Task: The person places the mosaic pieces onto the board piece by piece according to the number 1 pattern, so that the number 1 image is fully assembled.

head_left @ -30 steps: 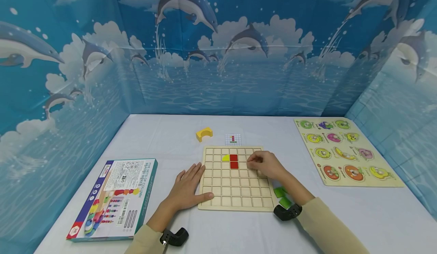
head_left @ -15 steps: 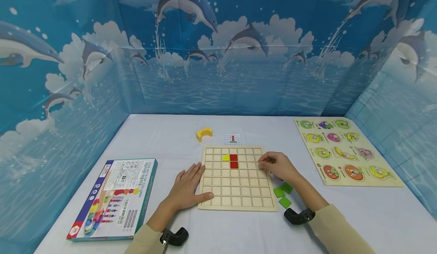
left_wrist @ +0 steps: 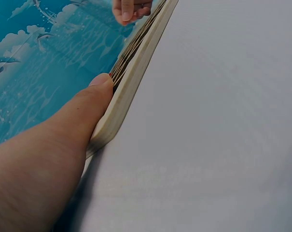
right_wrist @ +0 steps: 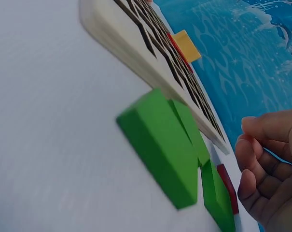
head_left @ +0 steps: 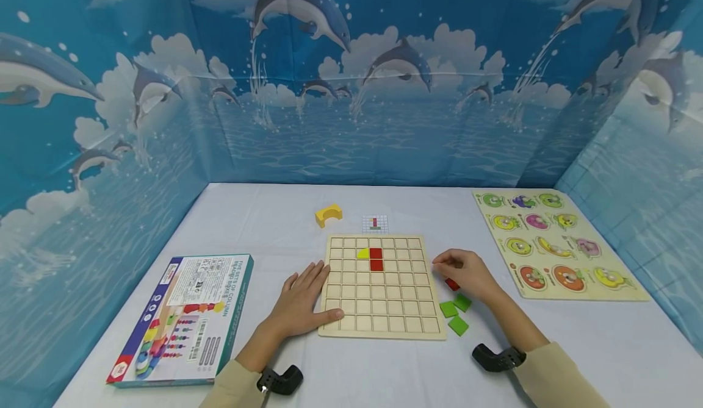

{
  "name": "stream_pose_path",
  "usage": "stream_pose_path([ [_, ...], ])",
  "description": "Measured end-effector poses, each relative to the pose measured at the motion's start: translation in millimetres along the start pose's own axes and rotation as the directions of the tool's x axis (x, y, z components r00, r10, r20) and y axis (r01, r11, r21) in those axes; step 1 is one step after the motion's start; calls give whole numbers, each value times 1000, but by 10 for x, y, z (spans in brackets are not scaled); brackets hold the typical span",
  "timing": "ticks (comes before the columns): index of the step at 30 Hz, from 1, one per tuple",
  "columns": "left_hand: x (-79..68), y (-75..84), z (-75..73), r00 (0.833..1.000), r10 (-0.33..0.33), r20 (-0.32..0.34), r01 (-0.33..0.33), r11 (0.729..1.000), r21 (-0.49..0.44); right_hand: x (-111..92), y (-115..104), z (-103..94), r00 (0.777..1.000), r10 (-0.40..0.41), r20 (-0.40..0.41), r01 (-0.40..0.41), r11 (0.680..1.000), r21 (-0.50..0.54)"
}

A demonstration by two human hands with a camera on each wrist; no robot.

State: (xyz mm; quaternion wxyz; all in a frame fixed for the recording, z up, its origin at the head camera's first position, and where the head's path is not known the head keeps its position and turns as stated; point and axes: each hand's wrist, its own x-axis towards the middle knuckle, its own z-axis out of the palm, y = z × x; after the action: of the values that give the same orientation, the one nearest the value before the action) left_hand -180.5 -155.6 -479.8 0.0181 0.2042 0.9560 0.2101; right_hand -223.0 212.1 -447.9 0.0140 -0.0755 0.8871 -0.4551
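A wooden grid board [head_left: 384, 310] lies on the table with two red squares [head_left: 376, 260] in one column and a yellow piece [head_left: 364, 253] beside the upper one. My left hand [head_left: 302, 301] rests along the board's left edge, fingers straight, thumb on its near left corner. Just right of the board, above the table, is my right hand [head_left: 467, 272]. Its fingers are loosely bent and I see nothing between thumb and fingertips in the right wrist view. A loose red piece [head_left: 452, 284] lies partly hidden under it. Nearer me are several green square pieces [head_left: 458, 325].
Behind the board lie a small printed grid card [head_left: 375, 224] and a yellow arch block [head_left: 329, 214]. At left is a flat toy box [head_left: 187, 316]. A fruit puzzle board [head_left: 560, 243] lies at the right. Dolphin-print cloth [head_left: 357, 133] encloses the table's back and sides.
My right hand has moved right, off the board to beside its right edge, uncovering the red piece and more of the green ones. The left hand stays in place.
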Motion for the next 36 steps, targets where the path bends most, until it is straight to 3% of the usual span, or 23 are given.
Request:
stream_pose_path([
  [14, 8, -10, 11, 1000, 2, -3, -2, 1000, 12, -166, 142, -146, 998, 50, -39, -52, 997, -62],
  [36, -1, -9, 0, 1000, 7, 3, -7, 1000, -2, -239, 187, -124, 997, 45, -60, -55, 980, -192],
])
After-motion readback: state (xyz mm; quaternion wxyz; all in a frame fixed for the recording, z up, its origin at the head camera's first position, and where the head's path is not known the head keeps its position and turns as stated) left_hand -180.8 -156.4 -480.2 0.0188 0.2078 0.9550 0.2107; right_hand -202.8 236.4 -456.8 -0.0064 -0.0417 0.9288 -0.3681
